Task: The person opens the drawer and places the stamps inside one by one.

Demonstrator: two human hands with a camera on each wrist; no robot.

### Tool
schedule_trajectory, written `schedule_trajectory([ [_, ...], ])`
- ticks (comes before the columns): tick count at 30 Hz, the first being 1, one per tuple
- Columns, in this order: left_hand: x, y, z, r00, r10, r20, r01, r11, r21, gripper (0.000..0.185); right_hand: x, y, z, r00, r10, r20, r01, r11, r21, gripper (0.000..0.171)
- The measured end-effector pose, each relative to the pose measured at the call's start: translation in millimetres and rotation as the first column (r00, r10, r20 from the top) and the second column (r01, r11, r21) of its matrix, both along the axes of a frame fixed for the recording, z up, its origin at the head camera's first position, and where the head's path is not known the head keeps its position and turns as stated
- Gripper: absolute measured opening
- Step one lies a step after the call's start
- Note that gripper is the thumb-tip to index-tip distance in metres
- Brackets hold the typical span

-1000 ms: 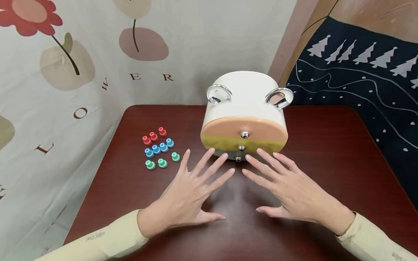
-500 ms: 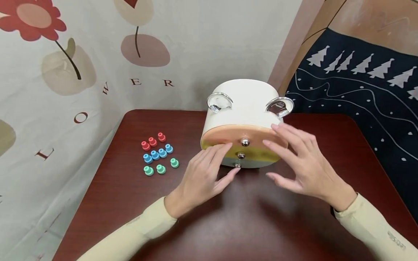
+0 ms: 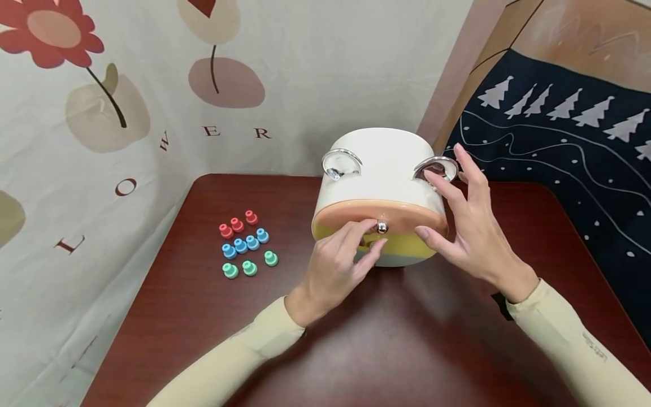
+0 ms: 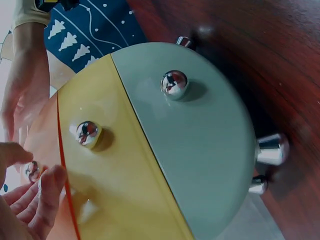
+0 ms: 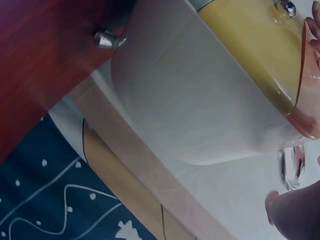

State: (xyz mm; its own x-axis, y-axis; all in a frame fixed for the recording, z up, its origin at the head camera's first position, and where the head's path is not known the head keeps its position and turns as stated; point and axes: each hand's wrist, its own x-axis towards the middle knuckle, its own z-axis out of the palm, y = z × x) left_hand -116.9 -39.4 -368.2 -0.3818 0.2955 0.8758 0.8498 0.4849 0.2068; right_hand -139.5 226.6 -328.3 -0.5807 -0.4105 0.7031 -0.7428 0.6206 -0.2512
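Observation:
A white oval drawer box (image 3: 378,181) stands on the table, its front banded in orange, yellow and grey-green, each band with a silver ball knob. My left hand (image 3: 333,263) has its forefinger and thumb around the knob (image 3: 382,227) on the orange drawer (image 3: 338,216); the left wrist view shows this knob (image 4: 32,171) between the fingertips. At the box's right side, my right hand (image 3: 475,234) is spread, forefinger overlapping the right silver loop (image 3: 437,168) and thumb by the orange drawer's right end. A matching left loop (image 3: 342,164) tops the other side.
Left of the box lie small pegs in rows: red pegs (image 3: 237,225), several blue pegs (image 3: 241,245) and green pegs (image 3: 250,268). The dark red table (image 3: 407,350) meets a printed white cloth (image 3: 305,85) behind and a navy tree-patterned cloth (image 3: 559,147) at right.
My left hand has risen from in front of the box to the top knob, its fingers drawn together. The right hand has moved up to the box's right side beside the loop.

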Motion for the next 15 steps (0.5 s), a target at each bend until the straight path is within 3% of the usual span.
schedule_trajectory([
  [4,-2.6,9,-3.7,0.999,0.039,-0.035,-0.037,0.997,0.067,0.03,-4.9,1,-5.0,0.993,0.02,0.115,-0.013,0.998,-0.062,0.078],
  [9,-7.1,20,-9.4,0.993,0.083,-0.084,-0.072,0.99,0.125,0.029,-14.2,1,-10.0,0.977,0.081,0.196,-0.056,0.99,-0.129,0.071],
  [15,-13.1,27,-15.0,0.99,0.071,-0.12,-0.047,0.981,0.188,0.023,-18.7,-3,-16.9,0.944,0.173,0.281,-0.104,0.964,-0.247,0.064],
])
